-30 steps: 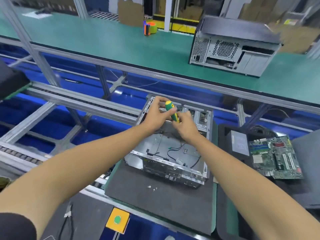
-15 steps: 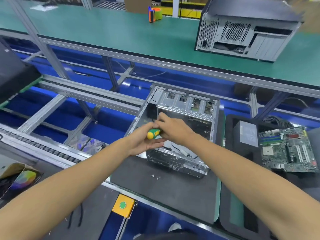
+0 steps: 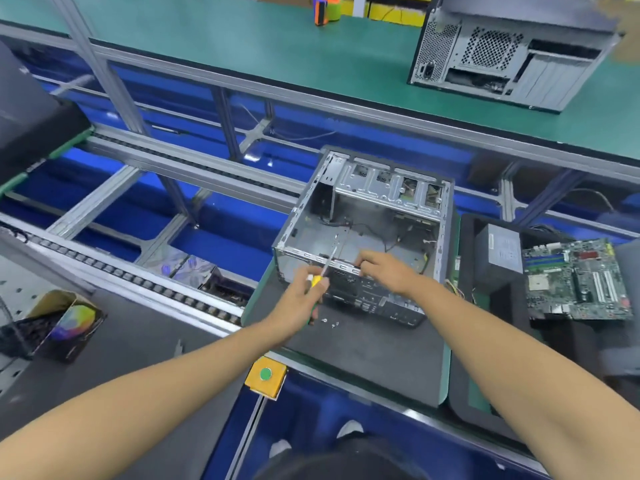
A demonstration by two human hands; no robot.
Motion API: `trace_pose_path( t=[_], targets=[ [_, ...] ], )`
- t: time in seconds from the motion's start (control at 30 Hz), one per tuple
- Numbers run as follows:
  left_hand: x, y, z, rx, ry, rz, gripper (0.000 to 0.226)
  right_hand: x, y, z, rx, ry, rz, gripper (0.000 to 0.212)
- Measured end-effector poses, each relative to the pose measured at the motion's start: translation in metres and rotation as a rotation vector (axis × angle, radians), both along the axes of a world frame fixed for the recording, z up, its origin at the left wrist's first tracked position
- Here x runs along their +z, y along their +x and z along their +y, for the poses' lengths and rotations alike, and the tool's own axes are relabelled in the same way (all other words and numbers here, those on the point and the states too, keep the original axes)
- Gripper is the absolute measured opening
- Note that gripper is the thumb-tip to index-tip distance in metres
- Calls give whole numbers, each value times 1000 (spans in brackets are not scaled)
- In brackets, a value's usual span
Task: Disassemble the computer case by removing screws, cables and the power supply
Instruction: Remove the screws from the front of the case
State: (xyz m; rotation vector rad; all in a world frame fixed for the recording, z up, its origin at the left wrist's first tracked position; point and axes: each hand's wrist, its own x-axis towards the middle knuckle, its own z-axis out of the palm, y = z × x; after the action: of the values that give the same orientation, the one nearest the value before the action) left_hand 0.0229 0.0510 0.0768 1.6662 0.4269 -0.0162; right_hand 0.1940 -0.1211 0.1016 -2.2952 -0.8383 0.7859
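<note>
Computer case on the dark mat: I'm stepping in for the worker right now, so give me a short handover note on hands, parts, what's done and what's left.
Left hand grips the screwdriver, its shaft reaching up over the near rim of the computer case.
Right hand holds that same near rim.
Done: power supply and motherboard lie out to the right of the case; loose screws sit on the mat in front of it.
Left: cables remain inside; further screws cannot be made out.
</note>
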Motion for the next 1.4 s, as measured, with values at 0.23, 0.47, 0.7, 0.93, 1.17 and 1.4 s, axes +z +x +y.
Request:
trace_pose_path(
  t=[0.23, 0.47, 0.7, 0.93, 1.17, 1.4],
  targets=[
    [-29, -34, -37, -50, -55, 65, 7, 0, -15, -7, -158, 44, -24, 25],
    [-28, -30, -49, -73, -54, 35, 26, -3, -23, -6, -226, 17, -108, 15],
    [-33, -25, -49, -63, -95, -34, 48, -5, -22, -6, -223, 24, -110, 19],
    [-33, -24, -50, -85, -94, -38, 48, -7, -21, -7, -254, 85, -55, 27],
    [-37, -21, -54, -75, -109, -26, 48, -9, -19, -8, -234, 115, -49, 22],
    [-38, -17, -58, -5, -257, 38, 47, -8, -19, -8, -229, 126, -52, 25]
  ],
)
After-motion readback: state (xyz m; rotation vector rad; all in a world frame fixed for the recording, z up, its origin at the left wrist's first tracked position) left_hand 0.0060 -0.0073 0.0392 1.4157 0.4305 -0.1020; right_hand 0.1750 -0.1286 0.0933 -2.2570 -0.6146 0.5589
